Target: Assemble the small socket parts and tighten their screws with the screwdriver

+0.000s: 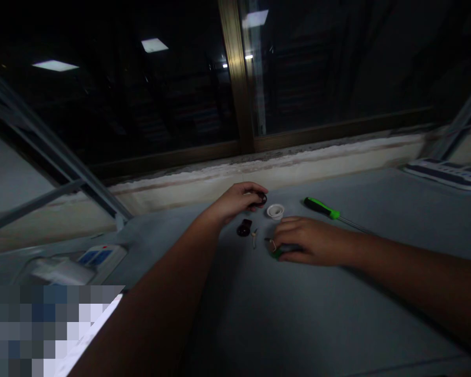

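Note:
My left hand (233, 203) reaches across the grey table top (259, 319), its fingers closed around a dark round object (260, 199), most of which they hide. My right hand (308, 241) rests low on the table, its fingertips curled over a small green object (277, 253) with a thin metal loop (272, 244) beside it. Between the hands lie a white plastic ring (275, 211), a dark round part (244, 229), and a small pale metal piece (254, 237). A green-handled screwdriver (322, 208) lies beyond my right hand, its shaft pointing right.
A white power strip (98, 260) stands at the table's left and another (445, 174) at the far right. A cream sill (267, 173) and dark window (141, 104) run along the back. Metal rails (51, 141) rise at the left.

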A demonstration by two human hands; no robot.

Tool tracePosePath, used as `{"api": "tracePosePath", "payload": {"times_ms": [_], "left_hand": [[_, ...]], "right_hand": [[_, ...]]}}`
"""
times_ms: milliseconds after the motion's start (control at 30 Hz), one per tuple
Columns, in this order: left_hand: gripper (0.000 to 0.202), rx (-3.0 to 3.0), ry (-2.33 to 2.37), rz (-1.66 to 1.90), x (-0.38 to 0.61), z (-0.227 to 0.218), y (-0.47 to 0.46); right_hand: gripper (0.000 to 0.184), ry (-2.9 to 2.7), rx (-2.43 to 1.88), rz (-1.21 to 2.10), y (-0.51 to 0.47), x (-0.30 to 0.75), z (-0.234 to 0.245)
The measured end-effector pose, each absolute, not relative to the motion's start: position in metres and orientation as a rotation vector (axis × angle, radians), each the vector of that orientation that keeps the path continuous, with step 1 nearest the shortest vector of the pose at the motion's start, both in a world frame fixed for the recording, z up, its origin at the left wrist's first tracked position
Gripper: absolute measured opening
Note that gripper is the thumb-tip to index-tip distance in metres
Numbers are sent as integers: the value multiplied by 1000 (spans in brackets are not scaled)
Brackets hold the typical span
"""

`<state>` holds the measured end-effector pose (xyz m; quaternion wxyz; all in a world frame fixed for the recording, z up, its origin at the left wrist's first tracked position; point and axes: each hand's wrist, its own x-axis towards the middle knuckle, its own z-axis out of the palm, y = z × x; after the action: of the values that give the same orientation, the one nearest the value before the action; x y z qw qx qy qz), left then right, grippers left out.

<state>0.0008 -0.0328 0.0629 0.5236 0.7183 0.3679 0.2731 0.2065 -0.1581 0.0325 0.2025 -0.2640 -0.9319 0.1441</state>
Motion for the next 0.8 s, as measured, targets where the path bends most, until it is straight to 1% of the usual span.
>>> {"api": "tracePosePath", "payload": {"times_ms": [100,200,267,333,433,600,800], "left_hand": [[28,1713,832,620,1,62,-35],[28,1704,767,600,2,64,-39],[27,1708,733,584,3,65,-42],[27,1714,699,561,3,66,-45],[26,1729,652,531,4,68,-47],[26,1696,625,505,8,68,-50],[26,1626,581,536,14,68,-52]], "right_hand": [[15,-2448,-860,468,-155,211,30],[12,-2198,-941,636,-149,217,24],[15,-2029,-939,770,-144,220,20],[21,-1889,-924,849,-139,222,17],[25,-1758,-878,855,-134,222,16],[26,-1670,-806,845,-131,222,15],[30,-1515,-777,1021,-131,222,15]]}}
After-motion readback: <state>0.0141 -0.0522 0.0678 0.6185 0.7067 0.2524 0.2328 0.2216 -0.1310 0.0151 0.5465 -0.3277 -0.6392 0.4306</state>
